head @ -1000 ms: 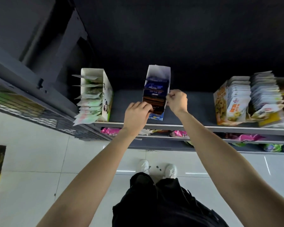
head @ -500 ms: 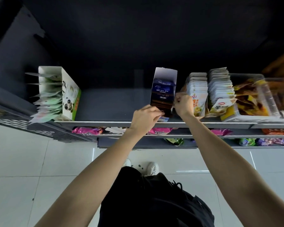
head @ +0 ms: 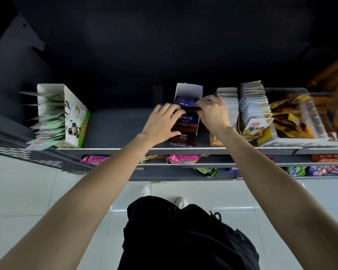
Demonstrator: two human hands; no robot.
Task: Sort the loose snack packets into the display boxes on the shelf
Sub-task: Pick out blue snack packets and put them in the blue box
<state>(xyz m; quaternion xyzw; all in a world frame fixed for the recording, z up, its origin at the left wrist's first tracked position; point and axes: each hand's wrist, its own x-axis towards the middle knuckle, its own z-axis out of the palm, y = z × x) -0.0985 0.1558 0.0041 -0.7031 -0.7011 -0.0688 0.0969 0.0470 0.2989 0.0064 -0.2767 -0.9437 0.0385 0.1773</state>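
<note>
A narrow white display box (head: 188,90) stands on the top shelf (head: 115,125), filled with dark blue and brown snack packets (head: 185,118). My left hand (head: 161,123) lies over the left side of the packets with its fingers spread across them. My right hand (head: 211,112) is at the box's right wall, its fingers curled round the top edge of a dark packet. Both hands hide the middle of the stack.
A green and white panda box (head: 74,115) of pale green packets stands at the shelf's left. White packet rows (head: 252,106) and a clear bin (head: 308,117) of orange snacks crowd the right. Pink, green and purple packets (head: 183,159) lie on lower shelves. White tiled floor below.
Both hands have moved up from the box's front onto the packets inside it. The box now stands close against the white packet rows on the right.
</note>
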